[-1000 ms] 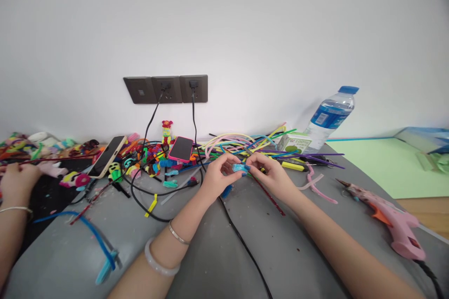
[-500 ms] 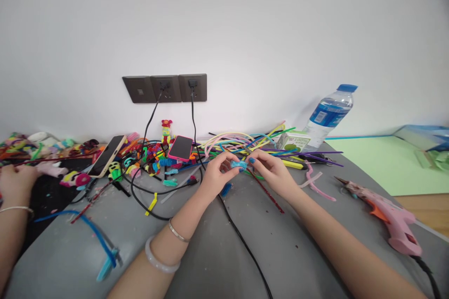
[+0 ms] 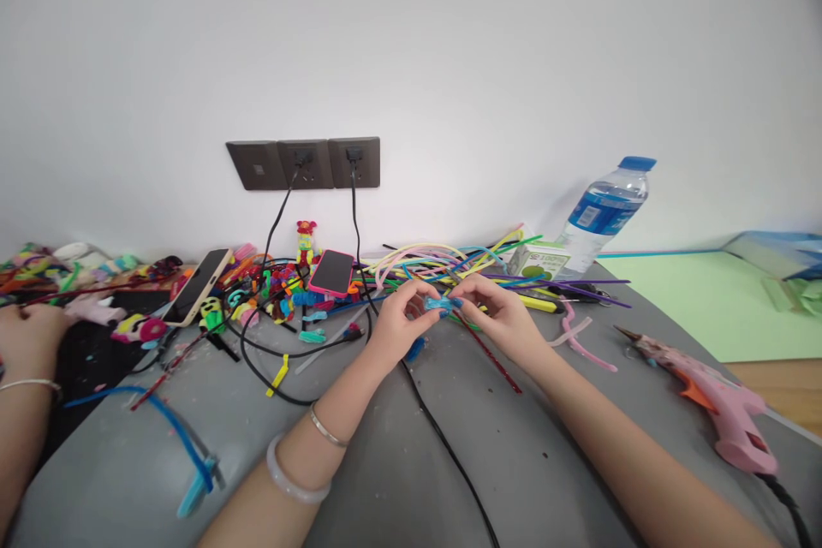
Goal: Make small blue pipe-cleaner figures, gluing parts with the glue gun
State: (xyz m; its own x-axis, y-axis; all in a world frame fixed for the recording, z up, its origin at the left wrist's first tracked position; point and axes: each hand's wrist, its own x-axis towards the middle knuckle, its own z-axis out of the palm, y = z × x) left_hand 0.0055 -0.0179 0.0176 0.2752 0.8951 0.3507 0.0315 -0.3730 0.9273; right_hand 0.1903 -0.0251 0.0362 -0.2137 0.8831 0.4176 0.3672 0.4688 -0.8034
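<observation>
My left hand [image 3: 396,325] and my right hand [image 3: 497,317] meet above the grey table [image 3: 398,454], fingertips pinched together on a small light-blue pipe-cleaner piece [image 3: 438,303]. Both hands are closed on it from either side. Just behind them lies a heap of long coloured pipe cleaners [image 3: 443,261]. A dark red pipe cleaner [image 3: 494,357] runs on the table under my right wrist. A black cable [image 3: 443,437] passes beneath my left hand towards the near edge.
Another person's hand [image 3: 29,338] rests at the far left by coloured craft pieces [image 3: 83,274]. Two phones [image 3: 196,284] [image 3: 332,271] lie near the wall sockets [image 3: 303,163]. A water bottle [image 3: 604,214], a small green carton [image 3: 538,261], a pink glue gun [image 3: 712,407] and a blue pipe cleaner [image 3: 173,437] are around.
My hands have kept turning the blue piece between the fingertips, lifting it slightly off the table. The other person's hand at the left has shifted a little.
</observation>
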